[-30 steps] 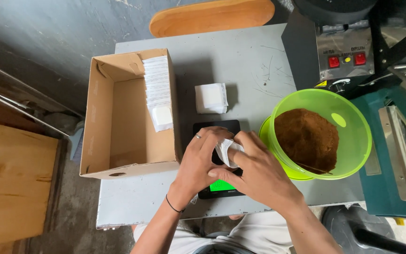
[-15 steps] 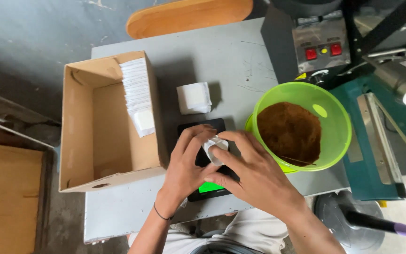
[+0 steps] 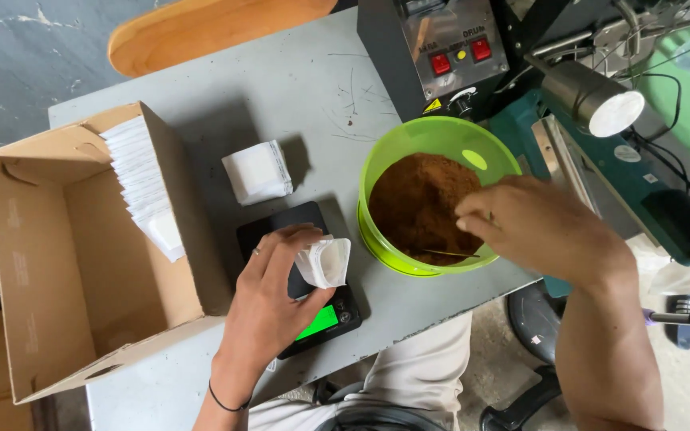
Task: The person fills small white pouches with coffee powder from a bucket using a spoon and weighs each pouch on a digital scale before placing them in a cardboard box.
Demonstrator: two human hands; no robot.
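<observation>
My left hand (image 3: 275, 289) holds a small white pouch (image 3: 325, 261) with its mouth spread, just above a black digital scale (image 3: 305, 279) with a green lit display. My right hand (image 3: 533, 225) reaches over the lime-green bowl (image 3: 433, 136) of brown powder (image 3: 417, 203), fingers pinched near a thin spoon handle (image 3: 449, 254) lying in the powder. Whether the fingers grip the handle is unclear.
An open cardboard box (image 3: 81, 263) at the left has a row of white pouches (image 3: 144, 179) leaning on its right wall. A small stack of white pouches (image 3: 257, 172) lies on the grey table (image 3: 297, 88). A sealing machine (image 3: 457, 52) with red buttons stands at the right.
My right hand has left the pouch and moved right, over the green bowl. My left hand now holds the pouch alone above the scale. The view has shifted.
</observation>
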